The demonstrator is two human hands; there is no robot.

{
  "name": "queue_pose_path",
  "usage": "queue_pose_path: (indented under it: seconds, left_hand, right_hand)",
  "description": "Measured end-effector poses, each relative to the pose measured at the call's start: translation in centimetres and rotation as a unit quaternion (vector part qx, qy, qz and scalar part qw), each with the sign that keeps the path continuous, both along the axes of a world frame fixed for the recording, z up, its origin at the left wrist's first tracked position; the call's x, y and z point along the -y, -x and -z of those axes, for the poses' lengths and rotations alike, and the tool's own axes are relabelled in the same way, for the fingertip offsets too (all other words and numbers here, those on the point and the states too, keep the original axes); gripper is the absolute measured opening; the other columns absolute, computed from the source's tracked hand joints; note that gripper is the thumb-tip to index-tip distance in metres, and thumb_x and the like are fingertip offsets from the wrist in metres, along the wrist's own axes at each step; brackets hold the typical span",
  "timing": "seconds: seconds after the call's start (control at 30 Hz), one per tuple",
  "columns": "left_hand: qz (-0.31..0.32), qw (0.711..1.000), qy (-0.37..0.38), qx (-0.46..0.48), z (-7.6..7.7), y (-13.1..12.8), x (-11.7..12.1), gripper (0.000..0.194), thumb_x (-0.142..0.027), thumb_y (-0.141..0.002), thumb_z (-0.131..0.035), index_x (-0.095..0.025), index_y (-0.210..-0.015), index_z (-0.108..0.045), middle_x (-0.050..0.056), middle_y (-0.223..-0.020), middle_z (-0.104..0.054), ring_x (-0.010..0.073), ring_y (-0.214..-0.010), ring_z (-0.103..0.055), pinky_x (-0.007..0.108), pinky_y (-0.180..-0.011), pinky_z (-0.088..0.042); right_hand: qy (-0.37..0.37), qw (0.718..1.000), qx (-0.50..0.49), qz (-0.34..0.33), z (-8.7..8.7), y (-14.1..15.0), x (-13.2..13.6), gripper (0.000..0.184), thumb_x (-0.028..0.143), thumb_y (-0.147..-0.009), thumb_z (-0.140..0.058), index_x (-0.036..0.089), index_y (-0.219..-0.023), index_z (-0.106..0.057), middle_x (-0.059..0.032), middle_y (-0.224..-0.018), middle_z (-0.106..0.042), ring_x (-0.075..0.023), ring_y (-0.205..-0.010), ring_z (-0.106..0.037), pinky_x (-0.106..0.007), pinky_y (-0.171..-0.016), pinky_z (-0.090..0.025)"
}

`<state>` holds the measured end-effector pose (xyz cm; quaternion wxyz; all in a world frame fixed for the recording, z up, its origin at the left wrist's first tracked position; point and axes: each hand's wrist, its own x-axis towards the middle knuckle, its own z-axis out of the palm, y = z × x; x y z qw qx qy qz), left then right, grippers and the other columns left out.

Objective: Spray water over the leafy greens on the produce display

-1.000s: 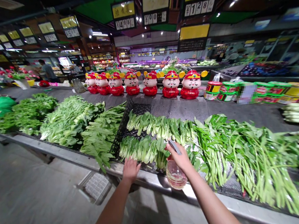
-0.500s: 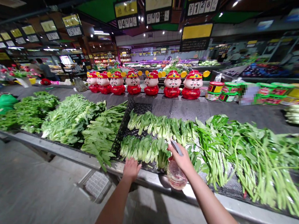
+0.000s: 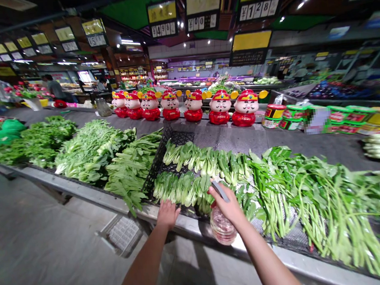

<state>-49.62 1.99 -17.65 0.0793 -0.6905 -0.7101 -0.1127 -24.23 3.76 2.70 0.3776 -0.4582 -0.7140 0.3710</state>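
A clear bottle (image 3: 224,229) with a grey lever, seemingly part-filled, is held at the tabletop's (image 3: 192,227) front edge; pale-stemmed greens (image 3: 208,159) are laid in two rows.

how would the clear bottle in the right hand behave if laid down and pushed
The clear bottle would probably roll on its side, since its body looks round. Its smooth, shiny wall may also be somewhat slippery to push.

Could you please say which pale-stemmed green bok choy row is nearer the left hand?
The front row, nearer the silver metal edge; the back row lies farther from the left hand.
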Motion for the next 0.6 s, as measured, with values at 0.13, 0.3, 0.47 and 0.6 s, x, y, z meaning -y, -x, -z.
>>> queue_pose_path:
  seconds: [0.13,0.3,0.47,0.6]
  left_hand:
    - [0.001,1.000,-0.003,0.005,-0.1,-0.1,0.0,0.044,-0.041,-0.090,-0.032,-0.015,-0.102,-0.064,0.015,-0.114,-0.064,0.0287,-0.119,-0.049,0.050,-0.106,-0.029]
    - [0.005,1.000,-0.003,0.011,-0.1,0.0,-0.1,0.043,-0.042,-0.089,-0.033,-0.015,-0.099,-0.065,0.015,-0.112,-0.064,0.0290,-0.118,-0.050,0.050,-0.107,-0.029]
    - [0.005,1.000,-0.018,0.017,0.2,0.0,0.0,0.043,-0.042,-0.089,-0.032,-0.016,-0.100,-0.064,0.014,-0.112,-0.064,0.0292,-0.118,-0.050,0.051,-0.107,-0.029]
    - [0.005,1.000,-0.014,0.007,0.3,0.0,0.0,0.044,-0.042,-0.089,-0.032,-0.015,-0.103,-0.064,0.015,-0.113,-0.063,0.0288,-0.118,-0.050,0.049,-0.108,-0.029]
  right_hand:
    - [0.016,1.000,-0.007,0.001,0.5,0.0,0.0,0.044,0.059,-0.084,-0.042,0.020,-0.084,-0.063,-0.0076,-0.082,-0.067,-0.0211,-0.060,-0.065,-0.034,-0.053,-0.051]
    - [0.056,0.998,-0.012,0.014,1.1,-0.2,0.0,0.044,0.060,-0.082,-0.043,0.021,-0.090,-0.063,-0.0065,-0.080,-0.067,-0.0211,-0.056,-0.064,-0.034,-0.050,-0.052]
    - [0.071,0.997,-0.024,0.028,1.1,-0.6,0.1,0.047,0.061,-0.081,-0.045,0.020,-0.099,-0.061,-0.0079,-0.089,-0.068,-0.0194,-0.052,-0.063,-0.035,-0.052,-0.052]
    - [0.058,0.998,-0.017,0.025,0.6,-0.9,0.0,0.046,0.060,-0.082,-0.046,0.020,-0.097,-0.061,-0.0093,-0.092,-0.068,-0.0197,-0.053,-0.064,-0.035,-0.053,-0.052]
